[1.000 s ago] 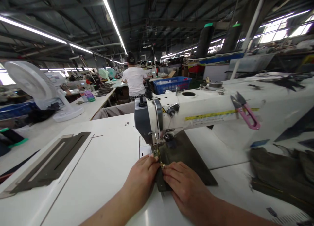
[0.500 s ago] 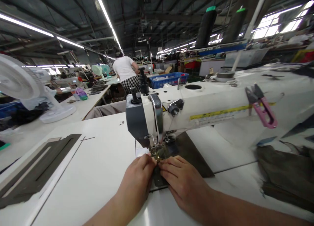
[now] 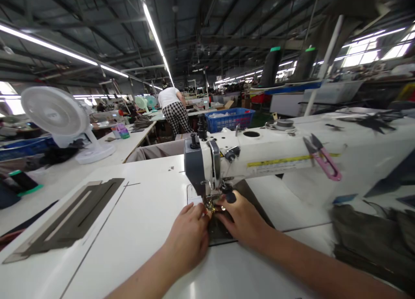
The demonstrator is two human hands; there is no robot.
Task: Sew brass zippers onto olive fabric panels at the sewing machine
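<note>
A white sewing machine (image 3: 275, 154) with a dark grey head cover stands before me. Under its needle lies a dark brown-grey fabric piece (image 3: 220, 234), running back to the right beneath the arm. My left hand (image 3: 189, 232) is just left of the needle, fingers bent together, tips at the fabric by the brass-coloured presser foot (image 3: 210, 205). On the other side, my right hand (image 3: 243, 214) curls its fingers and thumb close to the foot; what sits between their tips is too small to make out. A dark round knob (image 3: 231, 197) shows against its fingers.
Flat dark fabric strips (image 3: 81, 212) lie on the table at left. Pink thread snips (image 3: 324, 158) rest against the machine arm. Crumpled dark fabric (image 3: 366, 242) lies at right. Beyond are a white fan (image 3: 58, 113), a blue crate (image 3: 230, 119) and a bending person (image 3: 173, 106).
The view has shifted, so the fan and strips show further right. My right hand has lifted and spread slightly at the presser foot, uncovering more fabric. The left hand stays beside the needle.
</note>
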